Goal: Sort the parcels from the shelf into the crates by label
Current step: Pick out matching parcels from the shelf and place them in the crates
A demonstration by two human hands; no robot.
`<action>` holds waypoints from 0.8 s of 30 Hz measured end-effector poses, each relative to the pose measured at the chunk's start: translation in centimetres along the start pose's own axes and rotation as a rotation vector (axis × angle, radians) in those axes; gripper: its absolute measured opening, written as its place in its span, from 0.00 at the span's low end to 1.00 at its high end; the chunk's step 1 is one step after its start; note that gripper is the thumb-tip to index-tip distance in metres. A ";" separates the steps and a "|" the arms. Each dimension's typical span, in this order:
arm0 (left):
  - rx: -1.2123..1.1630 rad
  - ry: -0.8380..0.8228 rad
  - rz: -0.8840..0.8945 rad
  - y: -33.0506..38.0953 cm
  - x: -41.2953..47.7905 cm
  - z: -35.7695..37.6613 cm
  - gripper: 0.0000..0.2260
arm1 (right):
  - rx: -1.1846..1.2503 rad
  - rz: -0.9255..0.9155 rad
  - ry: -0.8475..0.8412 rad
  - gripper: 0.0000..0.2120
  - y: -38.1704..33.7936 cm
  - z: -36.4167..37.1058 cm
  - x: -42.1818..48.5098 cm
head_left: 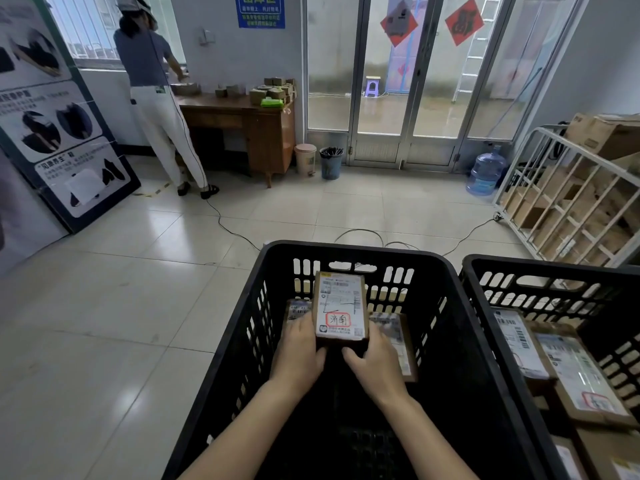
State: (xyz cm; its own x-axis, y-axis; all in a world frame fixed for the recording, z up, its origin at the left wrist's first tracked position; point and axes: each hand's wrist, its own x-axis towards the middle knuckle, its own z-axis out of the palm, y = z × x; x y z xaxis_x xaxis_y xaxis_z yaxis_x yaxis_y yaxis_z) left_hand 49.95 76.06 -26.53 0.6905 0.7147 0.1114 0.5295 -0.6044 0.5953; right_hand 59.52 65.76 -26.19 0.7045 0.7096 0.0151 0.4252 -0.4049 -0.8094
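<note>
A big black crate (346, 251) is seen on the floor, with a second crate (554, 268) just beside it. A small brown parcel (341, 308) is held over the first crate, pinched between the left hand (298, 355) and right hand (375, 365).

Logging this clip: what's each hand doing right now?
Left hand: closed on the labelled parcel's left edge, over the black crate.
Right hand: closed on the same parcel's right edge.

Matt brown cardboard parcel (341, 308) – black plastic crate (349, 251) – glossy floor tiles (114, 306)
</note>
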 end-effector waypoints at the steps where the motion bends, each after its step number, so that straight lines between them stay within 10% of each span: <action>1: -0.019 0.008 -0.034 -0.5 -0.4 -0.1 0.25 | 0.005 -0.007 -0.017 0.19 -0.3 0.6 0.0; 24: 0.223 -0.105 -0.295 -0.7 -0.2 -2.8 0.38 | 0.001 -0.081 -0.223 0.25 -2.1 3.2 1.5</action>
State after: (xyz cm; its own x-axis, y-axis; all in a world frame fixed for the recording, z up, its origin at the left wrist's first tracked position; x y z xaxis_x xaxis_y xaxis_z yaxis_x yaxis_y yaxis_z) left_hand 48.02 77.30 -24.71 0.5330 0.8364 -0.1281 0.7992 -0.4480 0.4007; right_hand 57.85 69.51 -26.38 0.5249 0.8497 -0.0500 0.4749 -0.3411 -0.8113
